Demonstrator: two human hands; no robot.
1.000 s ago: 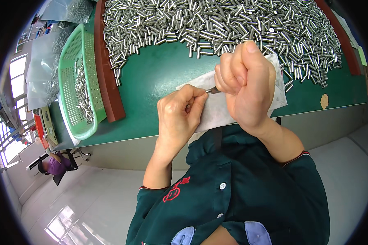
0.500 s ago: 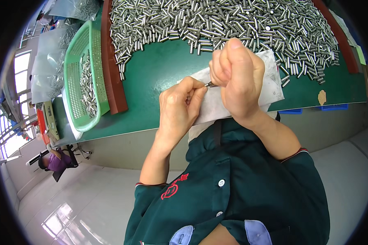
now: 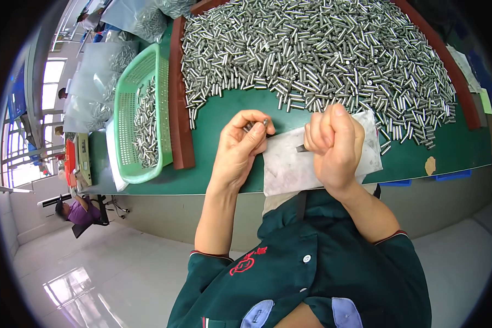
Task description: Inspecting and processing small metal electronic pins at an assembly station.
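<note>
While the left hand [image 3: 240, 146] is pinching a small metal pin [image 3: 265, 122] between thumb and forefinger, the right hand [image 3: 336, 145] is holding a slim tool [image 3: 300, 148] in a closed fist, its tip poking out leftward; if that pinch were slackening, I reckon the pin could be dropping and getting lost among the pile of pins [image 3: 311, 60]; careless closing of the gap could be bringing the tip against bare fingers; the pin is sitting at the left fingertips, apart from the tool, the white cloth [image 3: 281, 172] lying below the gap.
</note>
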